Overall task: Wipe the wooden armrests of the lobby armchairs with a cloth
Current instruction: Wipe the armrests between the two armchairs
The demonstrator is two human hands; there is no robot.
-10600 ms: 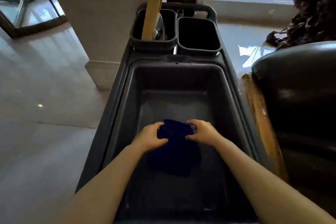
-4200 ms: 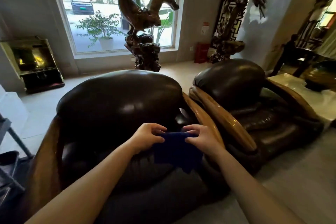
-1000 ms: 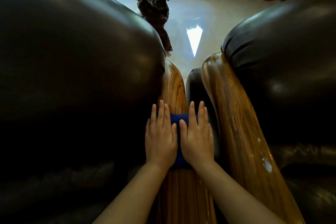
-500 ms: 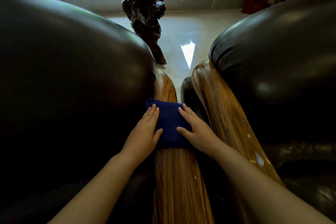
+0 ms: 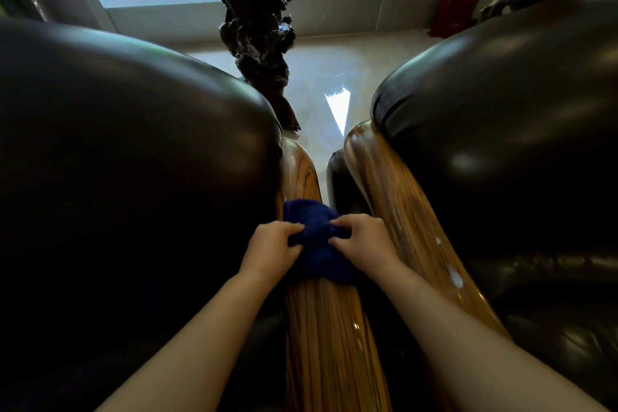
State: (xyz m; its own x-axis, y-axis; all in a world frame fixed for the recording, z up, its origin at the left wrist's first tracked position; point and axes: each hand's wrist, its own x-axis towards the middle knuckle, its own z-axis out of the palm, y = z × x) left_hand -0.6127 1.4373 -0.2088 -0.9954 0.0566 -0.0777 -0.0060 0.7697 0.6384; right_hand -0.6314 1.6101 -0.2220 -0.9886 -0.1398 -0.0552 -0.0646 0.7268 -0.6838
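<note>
Both hands pinch the bunched blue cloth point(image 5: 316, 237) on the near armrest point(image 5: 321, 328), left hand point(image 5: 272, 249) and right hand point(image 5: 363, 241) closed on its folds; wadded so, it may skip wood; white spots on the neighbouring armrest point(image 5: 401, 211) could go missed.

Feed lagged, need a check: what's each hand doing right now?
Left hand: closed, fingers gripping the blue cloth on the armrest.
Right hand: closed, gripping the same cloth.

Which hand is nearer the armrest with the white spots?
Right. The right hand grips the blue cloth right beside that spotted armrest; the left hand is across the cloth, farther away.
</note>
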